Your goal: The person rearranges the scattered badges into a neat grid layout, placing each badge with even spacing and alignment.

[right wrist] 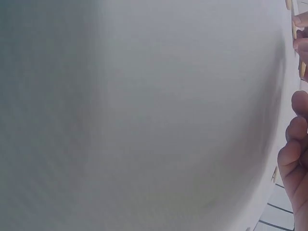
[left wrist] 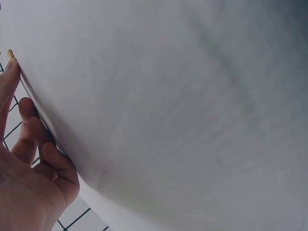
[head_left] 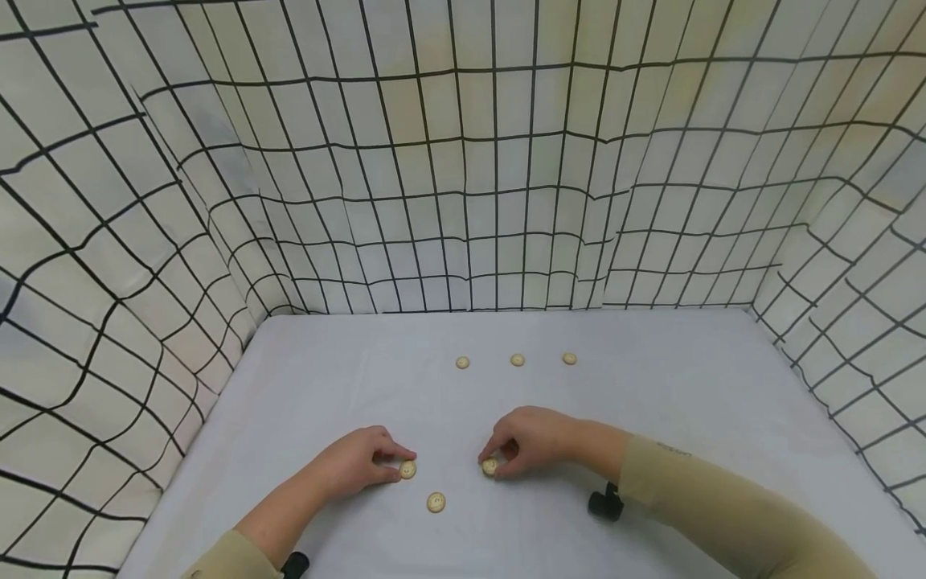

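Item: six wooden buttons on the white table [head_left: 651, 386]. Our left hand [head_left: 358, 466] fingers one button [head_left: 408, 470]; our right hand [head_left: 531, 441] pinches another [head_left: 489, 466]. A third [head_left: 436, 503] lies nearer, between them, loose.

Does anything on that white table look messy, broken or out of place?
Nothing stands out. Three buttons lie in a tidy, evenly spaced row at the back of the white table. Near the front, the left hand and the right hand each touch a button, and one more button lies loose between them. Nothing looks spilled or damaged.
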A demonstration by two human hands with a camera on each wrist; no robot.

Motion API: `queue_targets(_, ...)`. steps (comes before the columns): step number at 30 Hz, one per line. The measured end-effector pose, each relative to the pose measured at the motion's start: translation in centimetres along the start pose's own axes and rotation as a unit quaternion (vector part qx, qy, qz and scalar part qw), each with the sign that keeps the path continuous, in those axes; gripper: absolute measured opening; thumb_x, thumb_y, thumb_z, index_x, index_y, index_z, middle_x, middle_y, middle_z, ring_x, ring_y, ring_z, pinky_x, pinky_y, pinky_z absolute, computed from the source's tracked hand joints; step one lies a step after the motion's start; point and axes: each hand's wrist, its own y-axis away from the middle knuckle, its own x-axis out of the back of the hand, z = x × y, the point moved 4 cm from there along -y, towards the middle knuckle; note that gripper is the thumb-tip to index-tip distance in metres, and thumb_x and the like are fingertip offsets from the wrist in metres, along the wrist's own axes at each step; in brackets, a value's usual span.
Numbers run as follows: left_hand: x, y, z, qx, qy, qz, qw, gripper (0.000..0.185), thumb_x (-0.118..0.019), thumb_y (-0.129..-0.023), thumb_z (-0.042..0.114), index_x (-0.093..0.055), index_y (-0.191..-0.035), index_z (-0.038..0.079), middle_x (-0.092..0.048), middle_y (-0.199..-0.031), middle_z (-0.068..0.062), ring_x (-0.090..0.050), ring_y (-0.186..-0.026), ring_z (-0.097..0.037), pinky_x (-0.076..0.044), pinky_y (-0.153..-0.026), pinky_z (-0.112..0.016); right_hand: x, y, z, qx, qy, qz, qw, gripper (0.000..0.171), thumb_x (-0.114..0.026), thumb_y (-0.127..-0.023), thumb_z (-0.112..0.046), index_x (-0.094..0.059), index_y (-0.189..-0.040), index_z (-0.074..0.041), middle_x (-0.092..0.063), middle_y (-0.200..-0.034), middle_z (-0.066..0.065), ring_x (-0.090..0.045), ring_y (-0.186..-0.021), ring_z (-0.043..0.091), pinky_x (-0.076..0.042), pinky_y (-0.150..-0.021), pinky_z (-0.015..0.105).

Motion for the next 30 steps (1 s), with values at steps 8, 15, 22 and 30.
queue_targets(8,0.0,0.0,-0.1,-0.002,0.0,0.003,1.0,0.028,-0.083,-0.08,0.023,-0.078,-0.106,0.032,-0.058,-0.087,0.015,-0.051,-0.081,-0.008,-0.043,-0.074,-0.029,0.7,0.5,0.5,-0.012,0.006,0.009,1.0,0.025,-0.077,-0.087,-0.031,-0.077,-0.112,-0.03,-0.052,-0.067,-0.018,-0.046,-0.065,-0.002,-0.039,-0.063,0.019)
queue_targets(15,0.0,0.0,-0.2,-0.011,-0.001,0.004,0.9999,0.029,-0.082,-0.08,0.023,-0.078,-0.107,0.033,-0.058,-0.088,0.016,-0.052,-0.082,-0.007,-0.044,-0.075,-0.029,1.2,1.1,1.5,-0.036,0.002,0.015,0.999,0.026,-0.077,-0.086,-0.031,-0.077,-0.112,-0.031,-0.053,-0.069,-0.018,-0.048,-0.067,0.0,-0.041,-0.064,0.021)
queue_targets(22,0.0,0.0,-0.3,-0.011,0.003,0.002,0.9999,0.028,-0.082,-0.081,0.025,-0.077,-0.107,0.034,-0.057,-0.088,0.016,-0.05,-0.079,-0.006,-0.043,-0.072,-0.027,1.6,2.0,3.3,-0.055,0.004,0.034,0.998,0.025,-0.076,-0.087,-0.028,-0.077,-0.111,-0.029,-0.053,-0.068,-0.017,-0.049,-0.066,0.001,-0.042,-0.064,0.022)
queue_targets(30,-0.1,0.1,-0.3,0.004,0.002,0.004,1.0,0.027,-0.082,-0.08,0.026,-0.077,-0.105,0.037,-0.057,-0.087,0.015,-0.05,-0.079,-0.009,-0.043,-0.072,-0.028,2.5,3.3,5.7,-0.108,-0.012,0.055,0.993,0.025,-0.076,-0.087,-0.029,-0.077,-0.111,-0.032,-0.056,-0.07,-0.015,-0.051,-0.069,0.005,-0.044,-0.064,0.025)
